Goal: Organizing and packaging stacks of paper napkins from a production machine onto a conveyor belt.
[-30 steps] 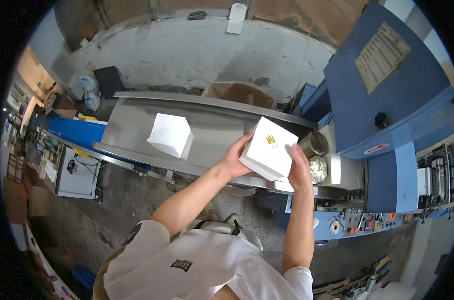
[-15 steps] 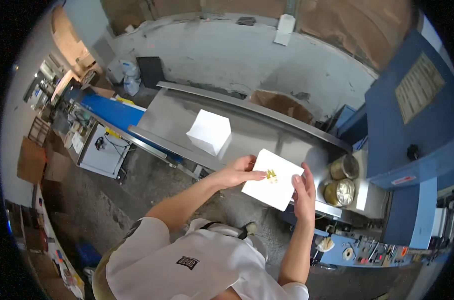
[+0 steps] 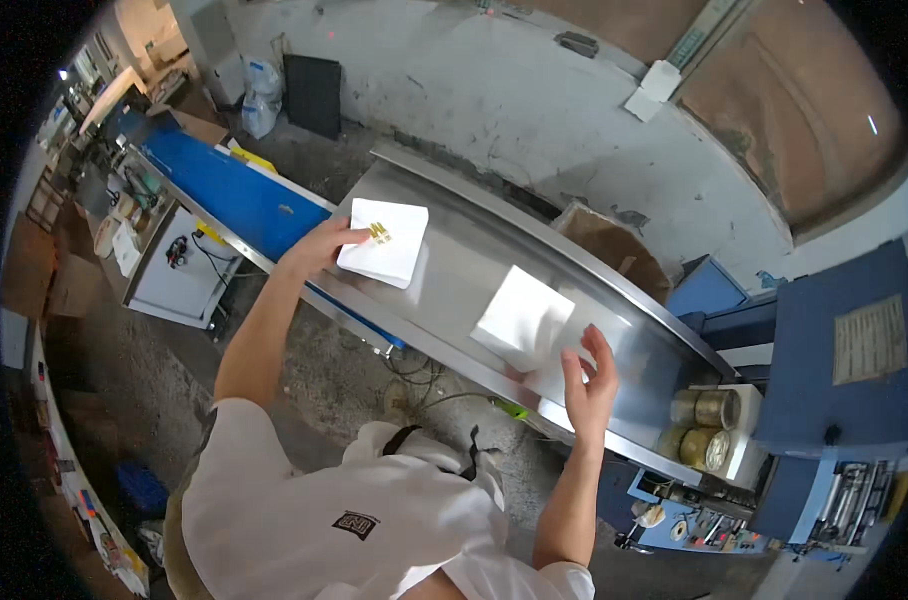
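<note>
My left hand (image 3: 319, 248) grips the left edge of a white square stack (image 3: 392, 252) with a gold print on top, like folded paper napkins. Its thumb lies on the top face near the print; its other fingers are mostly hidden. This stack is over the left part of the metal chute (image 3: 444, 250), close to the blue belt. A second white stack (image 3: 519, 315) rests on the chute to the right, its top plain. Just right of that one, my right hand (image 3: 591, 385) is raised with thumb and fingers apart, holding nothing.
A blue conveyor belt (image 3: 224, 190) joins the chute at the left. Jars (image 3: 704, 448) stand at the chute's right end, beside a blue machine cabinet (image 3: 834, 350). A cardboard box (image 3: 614, 250) is behind the chute's raised rim. Tools lie on a blue bench (image 3: 689, 530) at lower right.
My left hand has carried the gold-printed stack leftward, toward the belt. My right hand has let go of it and is now open beside the other stack. The view has shifted.
</note>
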Available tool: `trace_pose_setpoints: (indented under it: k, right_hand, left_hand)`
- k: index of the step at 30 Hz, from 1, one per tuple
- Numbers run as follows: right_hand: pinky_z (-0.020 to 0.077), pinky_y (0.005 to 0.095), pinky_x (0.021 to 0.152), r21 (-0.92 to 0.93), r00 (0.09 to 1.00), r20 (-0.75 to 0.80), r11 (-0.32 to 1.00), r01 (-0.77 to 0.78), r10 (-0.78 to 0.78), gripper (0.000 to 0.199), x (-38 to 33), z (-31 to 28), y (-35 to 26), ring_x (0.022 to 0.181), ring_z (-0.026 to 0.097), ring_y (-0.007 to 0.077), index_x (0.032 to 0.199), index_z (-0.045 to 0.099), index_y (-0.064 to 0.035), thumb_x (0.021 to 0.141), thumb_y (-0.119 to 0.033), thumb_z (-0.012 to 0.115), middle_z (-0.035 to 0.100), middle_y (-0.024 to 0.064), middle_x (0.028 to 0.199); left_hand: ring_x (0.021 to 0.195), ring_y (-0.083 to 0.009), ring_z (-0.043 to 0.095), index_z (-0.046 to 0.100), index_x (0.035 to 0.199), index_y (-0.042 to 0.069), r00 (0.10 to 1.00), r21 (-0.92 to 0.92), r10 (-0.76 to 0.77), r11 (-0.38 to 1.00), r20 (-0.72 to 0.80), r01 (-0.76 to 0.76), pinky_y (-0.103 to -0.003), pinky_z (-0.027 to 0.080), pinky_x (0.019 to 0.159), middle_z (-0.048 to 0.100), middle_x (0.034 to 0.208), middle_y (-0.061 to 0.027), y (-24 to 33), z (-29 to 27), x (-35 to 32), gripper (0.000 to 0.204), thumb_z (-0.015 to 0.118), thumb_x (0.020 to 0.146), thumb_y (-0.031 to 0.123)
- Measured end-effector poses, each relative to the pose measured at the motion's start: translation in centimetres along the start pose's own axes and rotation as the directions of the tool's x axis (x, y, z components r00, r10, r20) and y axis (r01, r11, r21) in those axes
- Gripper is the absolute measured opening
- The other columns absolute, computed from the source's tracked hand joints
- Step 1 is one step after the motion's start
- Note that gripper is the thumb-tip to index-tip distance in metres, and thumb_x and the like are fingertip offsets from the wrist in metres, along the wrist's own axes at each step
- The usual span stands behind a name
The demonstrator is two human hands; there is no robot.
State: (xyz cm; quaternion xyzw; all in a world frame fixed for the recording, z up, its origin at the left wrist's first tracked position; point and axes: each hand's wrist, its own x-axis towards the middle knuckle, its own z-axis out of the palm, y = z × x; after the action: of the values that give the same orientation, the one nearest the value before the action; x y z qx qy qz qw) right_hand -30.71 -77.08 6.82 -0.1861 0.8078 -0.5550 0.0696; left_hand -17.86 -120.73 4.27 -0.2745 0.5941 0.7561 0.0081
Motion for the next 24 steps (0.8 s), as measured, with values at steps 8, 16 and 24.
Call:
trace_pose_setpoints:
  k: [8,16,24]
  right_hand:
    - [0.0474,0.0425,0.097,-0.478,0.963,0.031,0.842,0.248,-0.266,0.046,2.5,6.8,-2.6,0.118,0.056,0.0397,0.127,0.058,-0.0009,0.089,-0.022,0.073,0.058,0.0232,0.129]
    - [0.0471,0.0491,0.094,-0.591,0.976,0.108,0.777,0.218,-0.192,0.056,3.6,8.5,-0.6,0.111,0.054,0.0447,0.127,0.056,0.0011,0.077,-0.013,0.077,0.056,0.0264,0.123]
    - [0.0515,0.0392,0.085,-0.321,0.992,-0.013,0.94,0.116,-0.127,0.04,4.2,2.7,3.2,0.103,0.061,0.0326,0.123,0.061,-0.0004,0.085,-0.012,0.068,0.058,0.0221,0.121]
  left_hand:
    - [0.084,-0.0213,0.066,0.062,0.116,-0.001,0.599,0.818,0.745,0.52,-0.295,-0.244,-0.034,0.054,0.074,0.068,0.093,-0.0135,0.3,0.3,1.6,0.035,0.068,0.09,0.022]
    - [0.071,-0.0064,0.056,0.065,0.107,0.006,0.92,0.1,-0.233,0.972,0.315,0.212,-0.023,0.044,0.058,0.063,0.079,-0.0012,-5.7,16.0,6.0,0.044,0.061,0.095,0.048]
    - [0.079,-0.0095,0.061,0.065,0.112,0.005,0.804,-0.141,-0.446,0.835,0.392,0.532,-0.024,0.049,0.072,0.066,0.092,-0.002,-5.8,21.1,7.3,0.048,0.059,0.096,0.05]
